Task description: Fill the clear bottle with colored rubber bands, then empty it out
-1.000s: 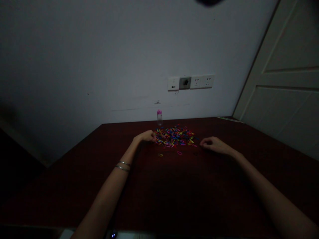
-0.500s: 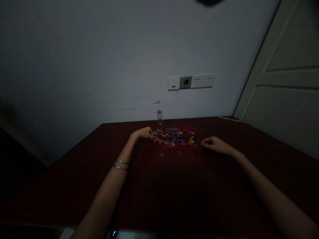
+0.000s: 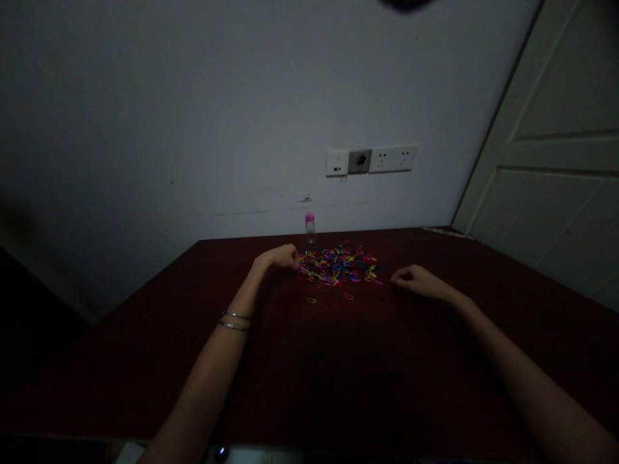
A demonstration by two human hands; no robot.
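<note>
A loose pile of small, bright loops [image 3: 338, 264] lies at the far middle of the dark red table; from here I cannot tell whether they are rubber bands or plastic clips. My left hand [image 3: 285, 256] rests closed at the pile's left edge, its fingertips turned down by the loops; what they hold, if anything, is hidden. To the right of the pile, slightly apart from it, my right hand [image 3: 412, 280] lies with curled fingers and thumb together, nothing showing in it. A yellow loop [image 3: 312, 300] and a pink loop [image 3: 349, 296] lie in front of the pile.
Behind the pile a small clear bottle with a pink top [image 3: 310, 231] stands upright near the wall. Sockets and switches [image 3: 370, 160] are set in the wall above. A pale panelled door [image 3: 556, 154] borders the table [image 3: 338, 380] on the right.
</note>
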